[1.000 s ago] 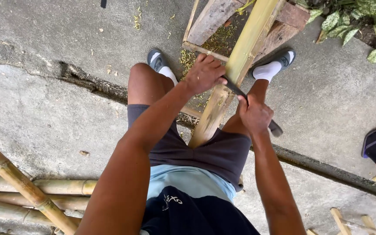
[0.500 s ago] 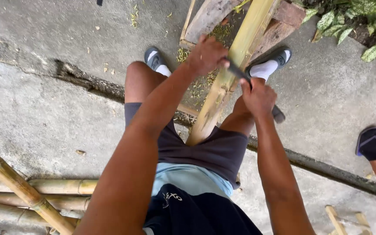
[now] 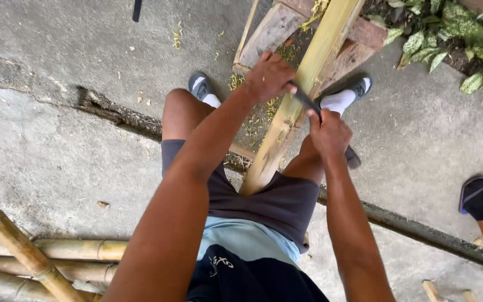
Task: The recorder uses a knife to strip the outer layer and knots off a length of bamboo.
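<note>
The person sits above a cracked concrete floor (image 3: 57, 168) with a long bamboo pole (image 3: 303, 95) running between the knees, its near end tucked against the dark shorts (image 3: 275, 201) and its far end rising over a pair of weathered wooden planks (image 3: 269, 31). A dark-bladed knife (image 3: 308, 103) lies crosswise on the pole. The left hand (image 3: 269, 75) is wrapped around the far end of the blade tool, its grip pressed together on it, knuckles over the bamboo. The right hand (image 3: 328, 134) is closed around the other end, just beside the pole on its right, and a dark tip of the tool pokes out below the fist. Pale green shavings (image 3: 252, 120) are scattered on the floor and planks under the pole. Both feet wear white socks and grey sandals (image 3: 199, 86), placed either side of the pole. At lower left, several more bamboo poles (image 3: 46, 251) lie stacked. Spotted green leaves (image 3: 454, 39) fill the upper right corner. Another person's foot in a dark sandal (image 3: 473, 196) shows at the right edge.
</note>
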